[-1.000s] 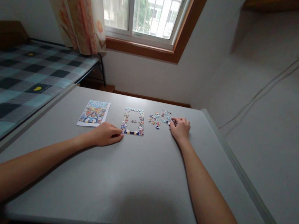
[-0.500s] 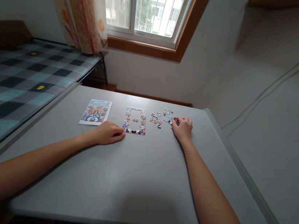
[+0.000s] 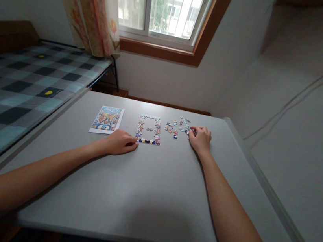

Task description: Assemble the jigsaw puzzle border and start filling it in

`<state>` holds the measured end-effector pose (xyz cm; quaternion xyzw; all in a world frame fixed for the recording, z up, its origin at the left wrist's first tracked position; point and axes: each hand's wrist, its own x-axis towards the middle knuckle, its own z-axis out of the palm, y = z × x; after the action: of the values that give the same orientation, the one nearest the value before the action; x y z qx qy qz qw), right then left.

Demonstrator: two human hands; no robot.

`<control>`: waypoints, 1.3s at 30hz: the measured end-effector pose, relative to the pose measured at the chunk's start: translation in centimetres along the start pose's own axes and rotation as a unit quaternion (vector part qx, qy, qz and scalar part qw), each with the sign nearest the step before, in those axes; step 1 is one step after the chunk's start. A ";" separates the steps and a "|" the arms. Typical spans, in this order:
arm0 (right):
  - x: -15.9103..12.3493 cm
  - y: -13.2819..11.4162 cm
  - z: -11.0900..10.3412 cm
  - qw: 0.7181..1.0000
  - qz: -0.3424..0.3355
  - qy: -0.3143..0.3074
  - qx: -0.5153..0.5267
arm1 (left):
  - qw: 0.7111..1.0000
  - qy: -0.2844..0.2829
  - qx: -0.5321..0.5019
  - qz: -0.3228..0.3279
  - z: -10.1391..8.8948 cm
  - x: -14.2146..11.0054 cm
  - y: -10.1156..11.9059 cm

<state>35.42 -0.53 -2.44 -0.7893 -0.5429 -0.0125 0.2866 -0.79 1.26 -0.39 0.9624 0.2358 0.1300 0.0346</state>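
Note:
A jigsaw puzzle (image 3: 157, 130) lies on the table as a rectangular border of joined pieces. A few joined pieces (image 3: 149, 129) sit within its open middle. My left hand (image 3: 120, 142) rests flat at the border's lower left corner, fingers stretched out and touching its edge. To the right lie several loose puzzle pieces (image 3: 172, 129) in a spread heap. At that heap's right side is my right hand (image 3: 200, 140), with fingers curled and thumb and forefinger close round a small puzzle piece, mostly hidden by the fingers.
Left of the puzzle lies a printed reference picture (image 3: 107, 120) with a penguin-like face at its bottom. Everything rests on a pale grey table (image 3: 127, 196). A bed with a checked cover (image 3: 35, 88) stands at the left; a window (image 3: 169, 15) is ahead.
The whole view has shifted slightly, so things appear a little farther right. Both hands stay in the same places relative to the puzzle and the loose pieces.

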 end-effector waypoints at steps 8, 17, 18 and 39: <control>0.0 0.1 0.1 1.000 0.000 -0.005 0.000 | 1.000 -0.005 -0.009 -0.002 0.2 -0.1 -0.2; 0.0 0.1 0.1 1.000 -0.007 -0.004 0.004 | 1.000 -0.001 0.003 0.000 0.1 -0.1 -0.2; 0.0 0.1 0.1 1.000 -0.007 -0.004 0.003 | 1.000 -0.003 0.004 -0.001 0.1 -0.1 -0.2; 0.0 0.2 0.2 1.000 -0.017 0.000 0.007 | 1.000 0.004 0.004 0.002 0.1 0.0 -0.1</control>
<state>35.58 -0.45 -2.72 -0.7777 -0.5568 -0.0134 0.2915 -0.84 1.34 -0.47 0.9625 0.2345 0.1333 0.0289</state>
